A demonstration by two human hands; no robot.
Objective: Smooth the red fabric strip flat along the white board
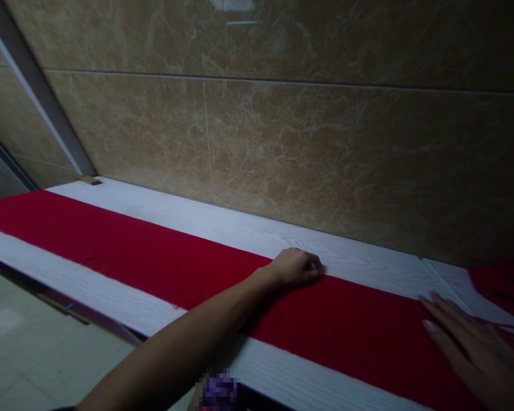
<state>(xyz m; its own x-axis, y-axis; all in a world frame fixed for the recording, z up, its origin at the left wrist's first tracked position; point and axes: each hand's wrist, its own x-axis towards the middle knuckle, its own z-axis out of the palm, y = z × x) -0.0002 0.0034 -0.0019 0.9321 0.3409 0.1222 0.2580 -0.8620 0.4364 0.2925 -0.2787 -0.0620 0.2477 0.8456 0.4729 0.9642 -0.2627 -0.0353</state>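
A long strip of red cloth (154, 242) lies flat along a white wood-grain table (188, 211), its near edge slightly frayed. Over the far edge of the strip, my left hand (297, 266) is closed, its fingers curled down at the cloth's border; the fingertips are partly hidden. My right hand (480, 348) rests flat on the right part of the strip, fingers stretched out and pointing toward the far edge.
More red fabric (505, 285) is bunched at the table's far right, with loose strands beside it. A marbled tile wall (282, 142) borders the table's back. A small wooden piece (88, 180) lies at the far left corner. Pale floor tiles (25, 342) show below.
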